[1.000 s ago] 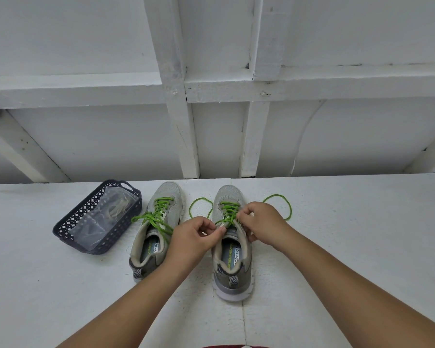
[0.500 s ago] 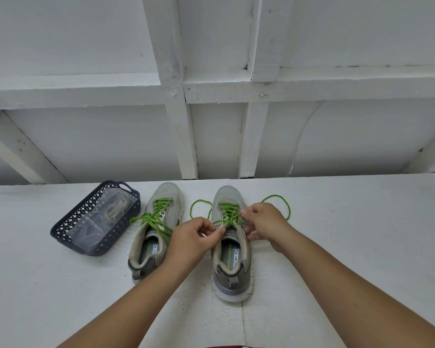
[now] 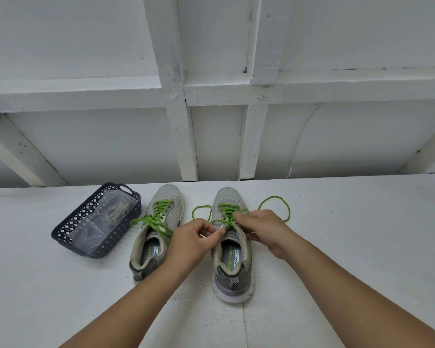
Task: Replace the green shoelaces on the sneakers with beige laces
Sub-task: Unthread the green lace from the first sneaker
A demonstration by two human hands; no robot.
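A: Green laces are threaded on both grey sneakers. We log the right sneaker (image 3: 232,244) at centre of the white bench (image 3: 349,247), toe toward 12 o'clock, heel toward 6.

B: Noted. Its green lace (image 3: 230,213) is untied; we see one loose loop (image 3: 275,208) lying on the bench at 2 o'clock from the shoe's tongue, and a smaller loop (image 3: 201,212) at 10 o'clock.

A: Hands?

B: Our left hand (image 3: 194,241) sits at 9 o'clock of the right sneaker's tongue, thumb and forefinger pinched on the lace strand there. Our right hand (image 3: 260,228) is at 3 o'clock of the tongue, fingers curled, pinching the lace at the upper eyelets. Both hands are touching the shoe's collar area.

A: Second shoe?

B: We log the left sneaker (image 3: 155,234) just beside the right one, at its 9 o'clock, parallel, toe up. Its green bow (image 3: 153,219) looks tied, with ends trailing toward 8 o'clock. The left forearm crosses over its heel side.

A: Replacement laces?

B: We find a dark perforated basket (image 3: 68,234) at 9 o'clock of the left sneaker, near but apart. Inside lies a clear plastic bag (image 3: 103,222) holding the beige laces (image 3: 116,209), bundled; we cannot tell how many.

A: Background: white painted wooden wall (image 3: 86,146) at 12 o'clock, behind the bench edge.
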